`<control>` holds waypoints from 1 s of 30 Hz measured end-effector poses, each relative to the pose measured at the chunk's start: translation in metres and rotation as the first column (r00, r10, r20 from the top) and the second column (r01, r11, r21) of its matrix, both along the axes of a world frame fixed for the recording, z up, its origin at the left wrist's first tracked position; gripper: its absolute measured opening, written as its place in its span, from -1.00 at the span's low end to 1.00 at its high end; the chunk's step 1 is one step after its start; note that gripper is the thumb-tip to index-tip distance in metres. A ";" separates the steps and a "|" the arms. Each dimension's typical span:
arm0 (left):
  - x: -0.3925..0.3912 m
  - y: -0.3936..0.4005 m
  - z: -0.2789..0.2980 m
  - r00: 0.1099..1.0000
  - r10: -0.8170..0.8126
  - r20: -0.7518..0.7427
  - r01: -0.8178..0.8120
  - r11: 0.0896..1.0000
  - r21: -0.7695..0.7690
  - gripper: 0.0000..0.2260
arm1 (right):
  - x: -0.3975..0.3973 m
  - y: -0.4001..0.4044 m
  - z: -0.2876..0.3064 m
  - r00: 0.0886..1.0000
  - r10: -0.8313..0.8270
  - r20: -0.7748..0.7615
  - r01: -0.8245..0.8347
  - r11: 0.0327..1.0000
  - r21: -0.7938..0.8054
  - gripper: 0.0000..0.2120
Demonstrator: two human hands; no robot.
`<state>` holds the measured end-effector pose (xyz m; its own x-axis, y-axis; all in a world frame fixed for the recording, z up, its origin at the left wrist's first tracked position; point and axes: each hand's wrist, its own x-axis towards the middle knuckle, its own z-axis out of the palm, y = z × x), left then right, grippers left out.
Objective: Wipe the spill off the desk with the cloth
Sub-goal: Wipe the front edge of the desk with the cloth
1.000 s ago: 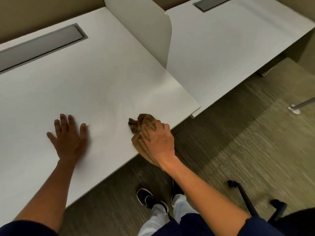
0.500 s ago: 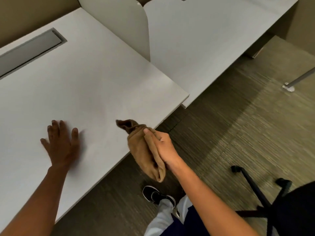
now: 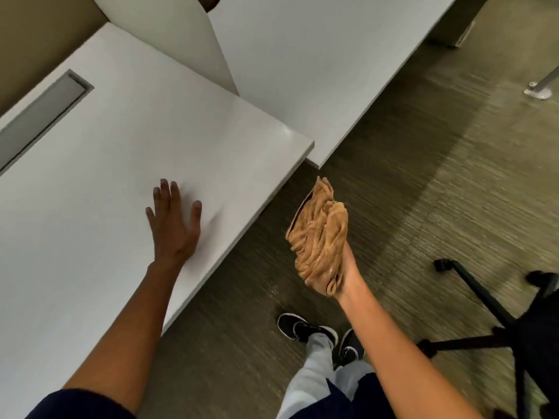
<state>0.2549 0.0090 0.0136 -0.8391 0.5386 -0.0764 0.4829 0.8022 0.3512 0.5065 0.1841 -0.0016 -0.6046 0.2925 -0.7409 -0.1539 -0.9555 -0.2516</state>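
Note:
A bunched tan cloth (image 3: 319, 234) hangs in the air over the floor, to the right of the desk's front edge. My right hand (image 3: 348, 267) holds it from underneath, and the cloth hides most of the fingers. My left hand (image 3: 174, 222) rests flat on the white desk (image 3: 106, 176), fingers spread, near the front edge. I see no spill on the desk surface.
A grey cable tray lid (image 3: 39, 116) is set into the desk at the back left. A white divider panel (image 3: 169, 34) separates this desk from a second white desk (image 3: 317, 55). A black chair base (image 3: 484, 316) stands at the right. My shoes (image 3: 302, 328) are on the carpet.
My right hand lifted the cloth off the desk's front edge and carried it right, out over the floor, turning palm-up. My left hand stayed flat on the desk.

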 end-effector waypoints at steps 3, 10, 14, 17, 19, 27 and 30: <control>0.017 0.023 0.000 1.000 -0.019 0.003 0.019 1.000 -0.023 -0.30 | 0.010 -0.003 -0.013 1.000 -0.027 -0.013 0.026 0.999 -0.047 -0.41; 0.044 0.034 -0.011 0.998 -0.016 -0.062 0.006 0.986 -0.167 -0.34 | 0.018 -0.024 -0.033 0.985 -0.103 -0.140 0.095 0.993 -0.064 -0.26; 0.045 0.029 -0.017 0.992 -0.084 -0.098 0.062 0.977 -0.205 -0.40 | 0.013 -0.039 -0.044 0.975 -0.102 -0.197 0.090 0.993 -0.071 -0.18; 0.043 0.028 -0.022 0.990 -0.079 -0.114 0.056 0.979 -0.195 -0.42 | 0.007 -0.053 -0.050 0.984 -0.081 -0.156 0.075 0.996 -0.041 -0.17; 0.042 0.027 -0.025 0.991 -0.073 -0.115 0.050 0.980 -0.193 -0.42 | 0.002 -0.062 -0.053 0.991 -0.077 -0.113 0.078 0.997 0.003 -0.24; 0.040 0.025 -0.030 0.991 -0.065 -0.121 0.046 0.987 -0.153 -0.39 | -0.044 -0.091 -0.046 0.977 -0.192 0.090 0.170 0.964 0.205 -0.51; 0.040 0.025 -0.030 0.992 -0.052 -0.113 0.036 0.990 -0.140 -0.39 | -0.062 -0.096 -0.044 0.974 -0.212 0.084 0.188 0.956 0.225 -0.56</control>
